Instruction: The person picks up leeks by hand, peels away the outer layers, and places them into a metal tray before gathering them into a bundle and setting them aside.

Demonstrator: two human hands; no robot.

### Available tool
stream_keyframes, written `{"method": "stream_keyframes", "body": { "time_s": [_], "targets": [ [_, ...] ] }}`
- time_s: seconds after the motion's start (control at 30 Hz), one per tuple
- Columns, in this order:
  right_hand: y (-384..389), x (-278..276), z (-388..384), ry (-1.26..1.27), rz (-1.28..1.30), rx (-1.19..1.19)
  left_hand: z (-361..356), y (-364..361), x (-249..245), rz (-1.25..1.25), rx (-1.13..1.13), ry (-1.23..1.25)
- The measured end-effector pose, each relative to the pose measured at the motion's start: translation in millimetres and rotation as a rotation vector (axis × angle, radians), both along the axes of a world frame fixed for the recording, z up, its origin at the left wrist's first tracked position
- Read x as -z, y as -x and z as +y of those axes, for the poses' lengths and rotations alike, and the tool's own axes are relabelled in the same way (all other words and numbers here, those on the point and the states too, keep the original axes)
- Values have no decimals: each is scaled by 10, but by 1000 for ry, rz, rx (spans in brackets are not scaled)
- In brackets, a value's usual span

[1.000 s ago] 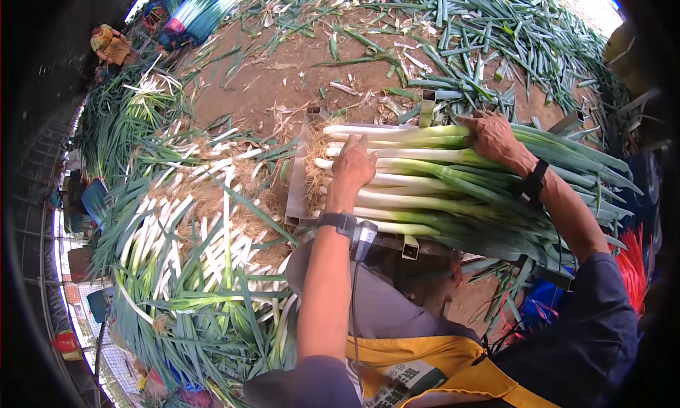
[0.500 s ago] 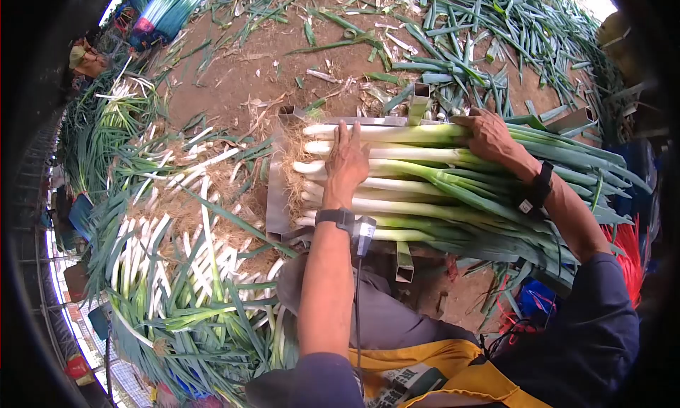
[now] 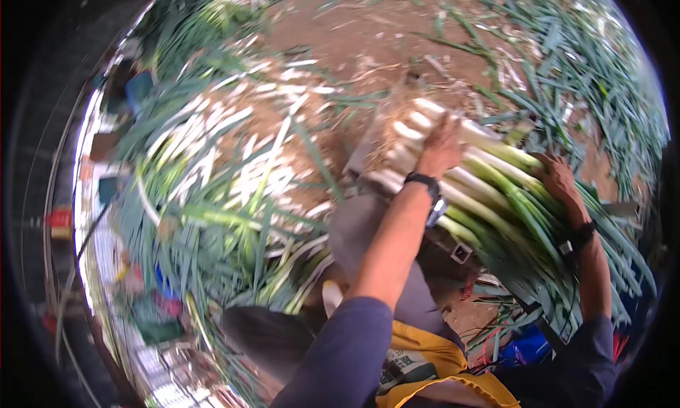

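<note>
A row of thick leeks lies side by side on a metal stand, roots to the upper left, green leaves to the lower right. My left hand rests on the white stems near the root end, its fingers over the far leeks and blurred by motion. Farther along, where the stems turn green, my right hand is at the far edge of the row, fingers bent against the outer leek. Both wrists wear dark bands.
Loose leeks are heaped on the ground at the left. Cut green leaves cover the ground at the upper right. A blue bag lies below the stand. My bent knee is close to the stand's left end.
The view has turned and shifted, so the stand and leeks appear tilted and farther right. Both hands remain on the row. The image is more blurred.
</note>
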State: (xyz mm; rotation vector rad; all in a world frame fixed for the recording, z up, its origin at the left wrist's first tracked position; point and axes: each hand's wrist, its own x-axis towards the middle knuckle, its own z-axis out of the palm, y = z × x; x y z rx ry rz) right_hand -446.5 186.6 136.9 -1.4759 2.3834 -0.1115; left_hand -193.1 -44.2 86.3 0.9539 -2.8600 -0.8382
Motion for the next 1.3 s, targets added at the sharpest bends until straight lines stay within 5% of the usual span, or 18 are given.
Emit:
{"method": "stream_keyframes", "body": {
  "time_s": [0.17,0.23,0.37,0.47,0.57,0.7,0.77,0.83,0.93,1.0,1.13,1.3],
  "targets": [
    [-62,-127,4,38,-54,-30,47,-410,-650,-123,13,-192],
    [-18,-118,15,53,-29,-51,3,-638,-657,24,0,-161],
    [235,24,121,170,38,-141,168,-1693,-1445,318,-114,-240],
    [236,-340,205,302,147,-317,160,-2609,-1648,488,-226,-325],
    [-558,-1361,-192,-89,-155,-216,173,-3551,-1609,458,-515,-384],
    [-1706,-1849,-694,231,-186,-571,224,-4655,-1352,375,-788,-411],
    [-2245,-1820,-1052,214,-223,-635,328,-5033,-1325,406,-857,-360],
    [-3112,-2006,-1545,-101,-184,-867,437,-5360,-1313,455,-883,-365],
    [-4050,-1483,-1985,-34,-264,-1259,570,-5621,-1430,439,-944,-331],
    [-4490,-643,-2365,-52,-475,-1511,628,-5695,-1568,501,-938,-266],
    [-5777,-85,-2367,-624,-276,-1442,717,-5848,-1669,544,-955,-141],
    [-6351,1433,-1893,-295,-6,-1311,755,-6091,-1658,458,-1017,-18]
  ]
}}
